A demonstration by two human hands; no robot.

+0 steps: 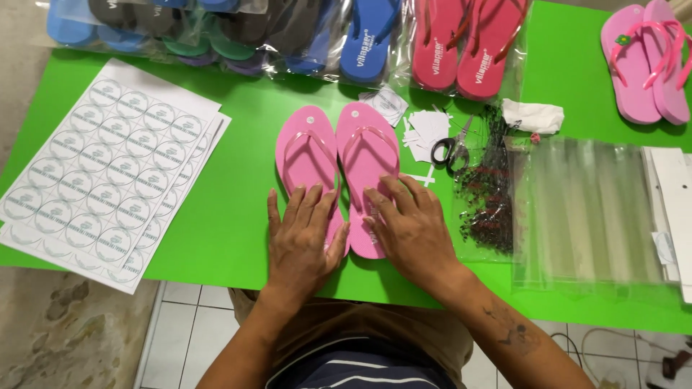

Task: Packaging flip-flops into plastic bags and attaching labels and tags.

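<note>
Pressing flat, open palms down, the left hand point(301, 241) and right hand point(409, 229) cover the heels of a pink flip-flop pair point(339, 169) lying mid-desk point(216, 238), gripping nothing. Scissors point(453, 150) sit at three o'clock, sticker sheets point(108, 173) at nine. Aligning the pair seems underway; bagging likely needs a proper grasp.
</note>
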